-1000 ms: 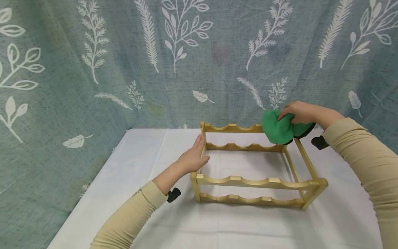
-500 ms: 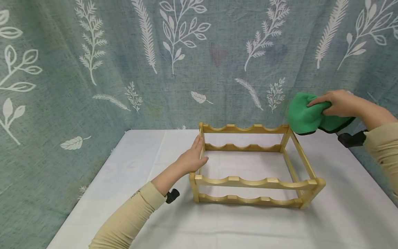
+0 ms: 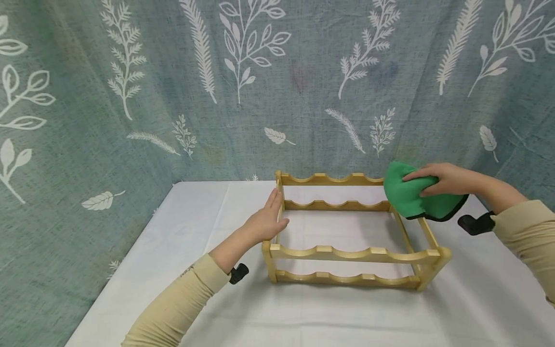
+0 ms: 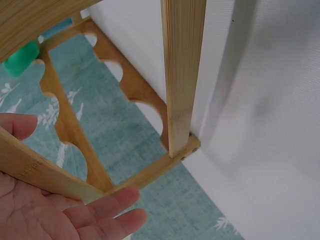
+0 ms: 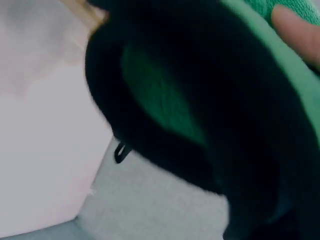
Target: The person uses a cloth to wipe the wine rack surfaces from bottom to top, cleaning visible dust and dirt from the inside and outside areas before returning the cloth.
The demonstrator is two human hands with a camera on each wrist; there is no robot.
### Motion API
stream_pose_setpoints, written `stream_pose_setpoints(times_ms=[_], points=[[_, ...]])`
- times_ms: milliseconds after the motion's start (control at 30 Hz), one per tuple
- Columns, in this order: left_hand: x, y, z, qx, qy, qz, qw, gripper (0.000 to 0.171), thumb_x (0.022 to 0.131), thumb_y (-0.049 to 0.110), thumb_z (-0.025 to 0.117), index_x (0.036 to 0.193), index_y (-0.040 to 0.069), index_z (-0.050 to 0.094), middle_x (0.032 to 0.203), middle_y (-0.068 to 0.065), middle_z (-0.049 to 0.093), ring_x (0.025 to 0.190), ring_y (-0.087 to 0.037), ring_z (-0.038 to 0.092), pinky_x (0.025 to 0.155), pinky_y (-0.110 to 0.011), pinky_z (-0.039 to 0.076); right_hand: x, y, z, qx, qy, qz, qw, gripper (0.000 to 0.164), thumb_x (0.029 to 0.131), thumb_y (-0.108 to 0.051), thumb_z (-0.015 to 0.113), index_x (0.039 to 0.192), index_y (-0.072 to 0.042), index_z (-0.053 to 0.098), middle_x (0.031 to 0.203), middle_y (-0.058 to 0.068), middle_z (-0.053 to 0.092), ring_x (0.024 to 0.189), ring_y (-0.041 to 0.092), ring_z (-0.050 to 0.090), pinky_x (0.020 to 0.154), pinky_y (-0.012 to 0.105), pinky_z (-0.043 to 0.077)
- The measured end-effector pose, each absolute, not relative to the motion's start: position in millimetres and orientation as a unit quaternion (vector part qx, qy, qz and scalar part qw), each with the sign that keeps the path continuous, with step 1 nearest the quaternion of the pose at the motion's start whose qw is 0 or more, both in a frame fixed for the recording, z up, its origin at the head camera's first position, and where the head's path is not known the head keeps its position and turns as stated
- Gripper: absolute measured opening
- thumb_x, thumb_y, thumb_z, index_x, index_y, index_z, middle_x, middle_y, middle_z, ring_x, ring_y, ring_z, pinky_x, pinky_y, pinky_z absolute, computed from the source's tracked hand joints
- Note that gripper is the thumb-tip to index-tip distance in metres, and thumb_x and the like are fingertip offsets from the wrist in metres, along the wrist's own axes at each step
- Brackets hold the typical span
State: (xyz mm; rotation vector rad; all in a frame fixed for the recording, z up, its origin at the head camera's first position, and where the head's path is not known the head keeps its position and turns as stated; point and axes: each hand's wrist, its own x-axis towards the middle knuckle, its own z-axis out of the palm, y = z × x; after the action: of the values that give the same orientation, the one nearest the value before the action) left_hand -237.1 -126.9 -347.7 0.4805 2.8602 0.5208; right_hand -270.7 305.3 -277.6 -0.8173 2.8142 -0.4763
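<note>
A light wooden rack (image 3: 325,251) with scalloped rails stands on the table. My left hand (image 3: 264,222) rests along its left side rail, fingers straight and thumb on the inner side; in the left wrist view the palm lies against that wooden rail (image 4: 35,170). My right hand (image 3: 448,179) grips a soft green cleaning mitt (image 3: 401,195) with a dark edge, over the rack's back right corner, which it hides. In the right wrist view the mitt's dark opening (image 5: 150,155) shows a small loop, and one fingertip (image 5: 300,35) presses the green fabric.
A white-covered table (image 3: 243,313) carries the rack. A grey-green curtain (image 3: 303,120) with white leaf prints hangs right behind and along the left side. Black wrist cameras stick out beside both cuffs.
My right hand swung out to the right with the mitt, then came back left and down onto the right side rail. The left hand stays at the left rail.
</note>
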Motion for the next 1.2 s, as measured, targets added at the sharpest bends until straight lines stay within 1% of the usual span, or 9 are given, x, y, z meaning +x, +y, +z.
stream_pose_setpoints(times_ms=[200, 300, 367, 467, 567, 600, 733, 967, 1200], points=[[-237.6, -127.3, -349.0, 0.161, 0.965, 0.181, 0.098, 0.075, 0.095, 0.032, 0.045, 0.148, 0.006, -0.001, 0.153, -0.009, -0.011, 0.087, -0.03, 0.061, 0.056, -0.032, 0.045, -274.4, 289.7, -285.8, -0.253, 0.948, -0.16, 0.113, 0.056, 0.081, -0.04, 0.067, 0.127, -0.01, 0.056, 0.13, 0.034, 0.04, 0.116, 0.052, 0.039, 0.077, 0.051, 0.043], [-237.8, -129.1, -350.3, 0.17, 0.96, 0.202, 0.097, 0.075, 0.096, 0.035, 0.044, 0.147, 0.006, -0.002, 0.153, -0.01, -0.012, 0.105, -0.034, 0.056, 0.068, -0.038, 0.049, -275.3, 290.3, -291.4, -0.232, 0.951, -0.171, 0.112, 0.056, 0.083, -0.041, 0.064, 0.129, -0.009, 0.053, 0.134, 0.034, 0.036, 0.118, 0.053, 0.036, 0.078, 0.054, 0.042], [-237.2, -133.1, -350.1, 0.183, 0.953, 0.219, 0.103, 0.077, 0.096, 0.04, 0.042, 0.147, 0.006, -0.003, 0.153, -0.01, -0.012, 0.123, -0.035, 0.044, 0.083, -0.044, 0.047, -274.8, 292.8, -296.6, -0.22, 0.951, -0.189, 0.11, 0.058, 0.085, -0.039, 0.063, 0.131, -0.008, 0.05, 0.135, 0.034, 0.036, 0.117, 0.053, 0.038, 0.078, 0.053, 0.043], [-231.7, -141.9, -343.2, 0.208, 0.936, 0.25, 0.133, 0.081, 0.094, 0.05, 0.04, 0.147, 0.005, -0.004, 0.153, -0.01, -0.014, 0.139, -0.03, 0.013, 0.105, -0.048, 0.029, -272.8, 296.0, -304.1, -0.199, 0.949, -0.217, 0.115, 0.06, 0.086, -0.039, 0.062, 0.134, -0.006, 0.046, 0.135, 0.034, 0.035, 0.114, 0.051, 0.042, 0.074, 0.049, 0.045], [-220.1, -152.9, -332.5, 0.221, 0.919, 0.273, 0.18, 0.09, 0.089, 0.057, 0.044, 0.147, 0.007, -0.003, 0.153, -0.009, -0.012, 0.141, -0.026, -0.001, 0.111, -0.048, 0.016, -271.0, 296.2, -309.3, -0.188, 0.946, -0.238, 0.115, 0.061, 0.086, -0.039, 0.061, 0.134, -0.006, 0.045, 0.135, 0.034, 0.035, 0.111, 0.05, 0.045, 0.072, 0.046, 0.047], [-215.5, -156.2, -329.5, 0.226, 0.914, 0.275, 0.193, 0.092, 0.088, 0.058, 0.047, 0.147, 0.007, -0.003, 0.153, -0.009, -0.012, 0.141, -0.026, -0.002, 0.111, -0.048, 0.014, -270.6, 295.9, -310.6, -0.185, 0.946, -0.241, 0.113, 0.06, 0.086, -0.04, 0.061, 0.134, -0.006, 0.045, 0.134, 0.034, 0.035, 0.111, 0.049, 0.046, 0.07, 0.044, 0.047], [-199.5, -167.0, -326.4, 0.251, 0.91, 0.261, 0.203, 0.098, 0.083, 0.057, 0.056, 0.148, 0.01, -0.001, 0.153, -0.005, -0.008, 0.14, -0.025, 0.001, 0.111, -0.047, 0.016, -269.3, 295.7, -315.0, -0.181, 0.945, -0.252, 0.1, 0.056, 0.087, -0.037, 0.061, 0.131, -0.006, 0.048, 0.133, 0.034, 0.037, 0.106, 0.045, 0.049, 0.067, 0.04, 0.046], [-198.9, -177.3, -334.8, 0.268, 0.913, 0.271, 0.145, 0.093, 0.081, 0.055, 0.06, 0.148, 0.014, 0.01, 0.154, -0.001, 0.004, 0.139, -0.026, 0.013, 0.108, -0.048, 0.024, -264.9, 298.0, -323.6, -0.176, 0.943, -0.272, 0.074, 0.05, 0.089, -0.031, 0.059, 0.13, -0.005, 0.048, 0.131, 0.034, 0.039, 0.103, 0.043, 0.051, 0.064, 0.038, 0.046], [-213.7, -194.0, -335.3, 0.253, 0.913, 0.296, 0.119, 0.079, 0.083, 0.049, 0.061, 0.146, 0.017, 0.026, 0.151, -0.004, 0.022, 0.128, -0.034, 0.038, 0.099, -0.052, 0.036, -257.2, 289.5, -321.2, -0.191, 0.946, -0.253, 0.065, 0.046, 0.088, -0.031, 0.06, 0.125, -0.005, 0.053, 0.125, 0.031, 0.047, 0.099, 0.038, 0.054, 0.065, 0.037, 0.046]])
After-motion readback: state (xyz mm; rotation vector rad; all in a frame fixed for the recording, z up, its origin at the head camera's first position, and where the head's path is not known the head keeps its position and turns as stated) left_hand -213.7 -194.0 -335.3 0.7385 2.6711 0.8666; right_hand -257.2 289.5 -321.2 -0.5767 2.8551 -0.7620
